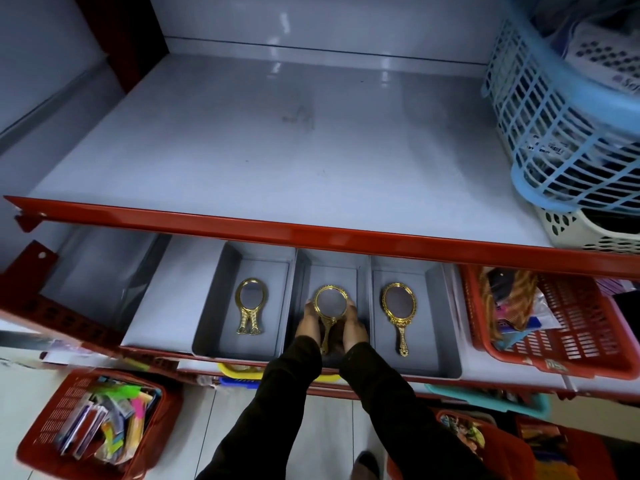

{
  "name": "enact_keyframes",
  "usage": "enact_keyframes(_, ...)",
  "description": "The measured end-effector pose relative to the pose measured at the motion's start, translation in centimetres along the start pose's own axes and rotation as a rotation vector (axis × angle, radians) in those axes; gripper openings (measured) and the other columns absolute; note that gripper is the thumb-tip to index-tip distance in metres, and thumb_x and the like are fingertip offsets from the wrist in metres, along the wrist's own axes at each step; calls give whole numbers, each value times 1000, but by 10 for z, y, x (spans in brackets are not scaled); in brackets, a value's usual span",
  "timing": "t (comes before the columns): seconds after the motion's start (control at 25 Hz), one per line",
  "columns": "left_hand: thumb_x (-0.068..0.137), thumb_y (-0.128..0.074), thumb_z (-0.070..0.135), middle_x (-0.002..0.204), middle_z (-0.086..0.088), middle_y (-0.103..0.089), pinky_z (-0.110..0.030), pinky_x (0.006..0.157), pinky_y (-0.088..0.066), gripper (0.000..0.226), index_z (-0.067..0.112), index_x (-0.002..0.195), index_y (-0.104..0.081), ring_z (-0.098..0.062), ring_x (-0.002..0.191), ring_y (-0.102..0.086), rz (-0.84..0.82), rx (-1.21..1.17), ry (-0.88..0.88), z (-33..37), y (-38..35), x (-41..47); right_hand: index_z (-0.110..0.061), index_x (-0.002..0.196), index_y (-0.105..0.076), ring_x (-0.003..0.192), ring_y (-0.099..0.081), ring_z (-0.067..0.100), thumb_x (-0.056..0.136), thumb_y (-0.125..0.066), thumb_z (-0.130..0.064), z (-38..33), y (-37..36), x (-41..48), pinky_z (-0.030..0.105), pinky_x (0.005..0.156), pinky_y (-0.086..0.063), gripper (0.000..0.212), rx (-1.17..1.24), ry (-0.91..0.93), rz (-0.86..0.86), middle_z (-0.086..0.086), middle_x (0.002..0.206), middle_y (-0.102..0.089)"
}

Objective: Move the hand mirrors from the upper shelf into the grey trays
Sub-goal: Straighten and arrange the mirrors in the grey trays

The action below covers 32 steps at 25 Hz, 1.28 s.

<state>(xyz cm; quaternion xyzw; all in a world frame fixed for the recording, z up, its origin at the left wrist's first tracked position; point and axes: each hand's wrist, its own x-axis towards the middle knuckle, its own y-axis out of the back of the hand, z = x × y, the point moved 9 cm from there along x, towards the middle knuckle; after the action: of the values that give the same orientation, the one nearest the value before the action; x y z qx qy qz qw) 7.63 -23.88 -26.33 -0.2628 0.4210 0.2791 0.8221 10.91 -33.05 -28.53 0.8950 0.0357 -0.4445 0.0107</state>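
Left hand: the left hand [309, 323] is inside the middle grey tray [363, 282], fingers curled against the left rim of the round gold mirror [330, 302]
Right hand: the right hand [354, 325] mirrors it, fingers [350, 304] curled against the right rim, so the frame is pinched between both hands
Held mirror: glass faces up between the fingertips, its handle running back toward the wrists between the palms; whether it rests on the tray floor I cannot tell
Left tray: the left grey tray [211, 306] sits just beyond the left hand's knuckles, with a gold oval mirror with a forked handle [250, 305] lying flat, untouched
Right tray: the right grey tray [446, 323] sits just beyond the right hand's knuckles, holding an ornate gold oval mirror [399, 313] flat, apart from the fingers
Upper shelf: the upper shelf [263, 147] lies above and past the fingertips, behind its red front edge
Sleeves: dark sleeves [294, 393] cover both forearms up to the wrists
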Motion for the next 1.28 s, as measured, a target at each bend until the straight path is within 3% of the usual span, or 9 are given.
enact_keyframes(0.08, 101, -25, 48, 132, -20, -55, -37, 103, -40, 67, 0, 147, -34, -36, 122, -52, -7, 18, -57, 15, 1, -15, -10, 115, -60, 100, -62, 30, 90, -40, -66, -9, -1, -3, 46, 104, -48, 64, 22, 16, 18, 12, 99, -67)
enact_keyframes(0.2, 100, -25, 51, 147, -16, -45, -40, 114, -30, 66, 5, 148, -34, -33, 135, -42, -40, -28, -105, 41, 11, -27, -11, 115, -62, 99, -57, 26, 93, -39, -64, -30, -12, -11, 44, 105, -46, 62, 28, 70, 9, 7, 101, -65)
enact_keyframes(0.44, 100, -27, 47, 150, -14, -42, -42, 118, -26, 64, 5, 148, -34, -34, 140, -37, 21, -78, -214, 103, 77, -23, -3, 134, -53, 113, -58, 31, 98, -35, -55, -48, -78, -34, 39, 91, -45, 66, 75, 77, -116, 18, 139, -56)
enact_keyframes(0.6, 99, -29, 48, 146, -15, -47, -38, 114, -28, 65, 4, 146, -39, -34, 137, -40, 154, -10, -195, 119, 135, -3, -2, 112, -60, 72, -52, 21, 96, -40, -57, -29, -128, -36, 32, 69, -44, 61, 56, 18, -123, 20, 92, -64)
enact_keyframes(0.72, 101, -25, 47, 152, -16, -37, -38, 116, -25, 66, 3, 150, -31, -33, 141, -33, 172, 89, -105, 116, 158, 8, -2, 100, -66, 60, -45, 16, 82, -46, -74, -6, -154, -25, 34, 73, -50, 77, 12, -29, -61, 22, 77, -57)
enact_keyframes(0.84, 102, -19, 46, 155, -17, -32, -39, 116, -26, 68, -2, 149, -29, -34, 144, -30, 131, 140, -60, 109, 164, 21, -16, 110, -62, 87, -59, 19, 46, -40, -101, 26, -165, 17, 31, 83, -47, 108, -110, -37, 12, 10, 98, -62)
enact_keyframes(0.96, 102, -18, 47, 153, -21, -35, -39, 115, -29, 69, -3, 147, -32, -34, 143, -33, 103, 136, -44, 104, 169, 32, -10, 133, -57, 120, -57, 32, 71, -39, -87, 45, -171, 35, 45, 108, -42, 101, -104, -71, 17, 18, 130, -62)
enact_keyframes(1.12, 102, -17, 47, 146, -25, -43, -39, 108, -33, 70, -5, 144, -37, -35, 136, -42, 32, 110, 55, 98, 163, 22, -5, 117, -68, 107, -66, 36, 85, -37, -74, 43, -181, 22, 52, 103, -50, 81, -22, -60, 26, 20, 105, -73)
enact_keyframes(1.28, 100, -20, 51, 140, -26, -50, -38, 96, -40, 72, -4, 140, -44, -32, 96, -59, -5, 68, 41, 102, 164, 24, -8, 119, -65, 105, -67, 34, 81, -39, -77, 50, -182, 27, 52, 101, -51, 83, 28, -57, 65, 19, 108, -73)
